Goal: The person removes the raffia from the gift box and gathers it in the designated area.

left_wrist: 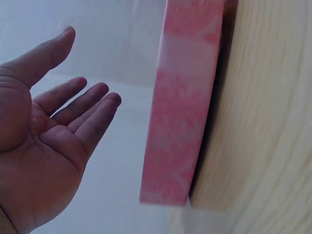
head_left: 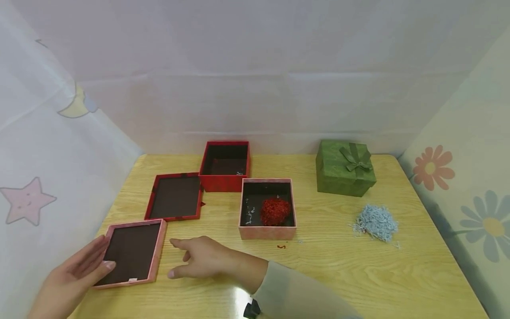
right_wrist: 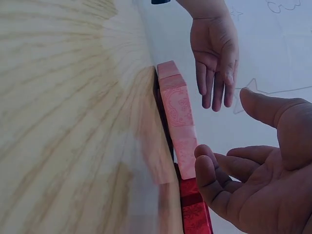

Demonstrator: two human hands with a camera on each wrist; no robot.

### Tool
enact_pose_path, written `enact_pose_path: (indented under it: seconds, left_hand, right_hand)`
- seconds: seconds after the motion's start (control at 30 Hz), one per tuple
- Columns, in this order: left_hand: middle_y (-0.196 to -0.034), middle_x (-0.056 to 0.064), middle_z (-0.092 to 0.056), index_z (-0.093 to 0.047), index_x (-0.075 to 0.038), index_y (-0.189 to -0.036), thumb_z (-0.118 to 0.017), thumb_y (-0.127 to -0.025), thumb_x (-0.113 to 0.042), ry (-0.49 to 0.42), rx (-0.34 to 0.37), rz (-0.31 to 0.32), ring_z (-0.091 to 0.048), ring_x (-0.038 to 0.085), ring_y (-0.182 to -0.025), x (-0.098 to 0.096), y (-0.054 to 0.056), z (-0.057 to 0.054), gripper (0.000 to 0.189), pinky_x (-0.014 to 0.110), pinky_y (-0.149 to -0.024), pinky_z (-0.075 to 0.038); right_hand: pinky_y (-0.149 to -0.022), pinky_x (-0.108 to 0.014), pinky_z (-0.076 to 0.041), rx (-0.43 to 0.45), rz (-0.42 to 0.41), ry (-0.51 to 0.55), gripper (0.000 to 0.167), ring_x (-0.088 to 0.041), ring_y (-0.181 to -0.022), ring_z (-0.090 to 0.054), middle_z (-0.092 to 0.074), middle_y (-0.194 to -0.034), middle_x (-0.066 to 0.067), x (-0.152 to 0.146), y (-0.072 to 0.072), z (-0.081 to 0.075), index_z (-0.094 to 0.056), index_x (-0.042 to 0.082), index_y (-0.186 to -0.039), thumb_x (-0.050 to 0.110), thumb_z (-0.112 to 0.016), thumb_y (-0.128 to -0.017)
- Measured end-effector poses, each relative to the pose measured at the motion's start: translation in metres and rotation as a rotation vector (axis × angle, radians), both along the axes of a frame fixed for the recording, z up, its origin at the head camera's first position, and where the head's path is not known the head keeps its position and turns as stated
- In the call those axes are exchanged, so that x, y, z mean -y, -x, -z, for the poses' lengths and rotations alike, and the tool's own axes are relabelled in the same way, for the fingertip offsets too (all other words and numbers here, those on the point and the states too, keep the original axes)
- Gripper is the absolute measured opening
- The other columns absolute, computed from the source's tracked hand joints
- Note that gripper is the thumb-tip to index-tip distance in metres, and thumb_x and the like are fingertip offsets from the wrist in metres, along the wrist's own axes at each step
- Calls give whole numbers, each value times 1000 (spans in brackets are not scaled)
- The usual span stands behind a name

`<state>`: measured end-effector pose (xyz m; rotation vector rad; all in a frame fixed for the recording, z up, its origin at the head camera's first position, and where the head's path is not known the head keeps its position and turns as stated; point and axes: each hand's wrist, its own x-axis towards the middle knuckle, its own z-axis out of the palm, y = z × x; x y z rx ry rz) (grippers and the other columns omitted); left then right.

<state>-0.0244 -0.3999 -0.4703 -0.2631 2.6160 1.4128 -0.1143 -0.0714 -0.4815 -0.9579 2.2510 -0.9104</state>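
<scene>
A pink box lid (head_left: 157,254) lies upturned at the table's left front, its dark inside facing up. My left hand (head_left: 73,270) is at its left side with fingers stretched out, the thumb overlapping the lid in the head view. In the left wrist view a gap shows between that hand (left_wrist: 53,126) and the pink lid's side (left_wrist: 183,107). To the right of the lid hovers my right hand (head_left: 203,256), fingers loosely extended towards it and holding nothing. A pink box (head_left: 268,233) with red shredded paper (head_left: 275,211) inside stands at the middle of the table.
An upturned red lid (head_left: 177,197) lies just behind the pink lid. Beside it stands an uncovered red box (head_left: 225,183). At the back right is a lidded green box (head_left: 338,173) with a bow, and in front of it a pile of light blue shredded paper (head_left: 376,222).
</scene>
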Motion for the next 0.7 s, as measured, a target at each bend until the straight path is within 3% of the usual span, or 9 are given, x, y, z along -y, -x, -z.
enact_pose_path:
  seconds: [0.07,0.17,0.4,0.63,0.7]
  left_hand:
    - [-163,-5,-40,-29,-17,-165,-69,-102,-28,33,-66,32,-47,-21,-123,-11,2,-3,75,5,-91,-48]
    - [-162,-4,-43,-35,-16,-163,-69,-103,-22,3,-119,66,-49,-15,-126,-25,5,-7,70,8,-92,-50]
    - [-163,6,-42,-35,-18,-163,-69,-103,-25,-35,-118,118,-47,-12,-130,-51,14,-10,69,11,-92,-52]
    - [-162,11,-43,-37,-12,-162,-67,-103,-14,-127,-198,182,-49,-4,-135,-75,24,-7,66,15,-96,-52]
    - [-161,11,-43,-38,-10,-161,-67,-103,-11,-160,-218,200,-49,-2,-136,-82,27,-6,65,15,-98,-51]
  right_hand:
    - [-78,-10,-48,-9,1,9,79,9,-98,-61,-65,-134,16,-5,-1,-3,-36,34,-162,53,-72,-95]
    - [-80,-10,-48,-19,0,35,78,7,-105,-61,-60,-142,16,-13,-1,-7,-36,33,-162,53,-71,-96]
    - [-85,-14,-50,1,28,87,77,3,-111,-62,-58,-145,16,-28,-4,-14,-35,37,-162,55,-70,-96]
    - [-76,-15,-54,94,89,179,75,6,-79,-65,-56,-145,19,-43,-3,-21,-39,37,-160,48,-75,-95]
    - [-71,-16,-55,120,112,216,73,6,-77,-66,-55,-146,20,-48,-2,-23,-41,37,-159,45,-76,-95]
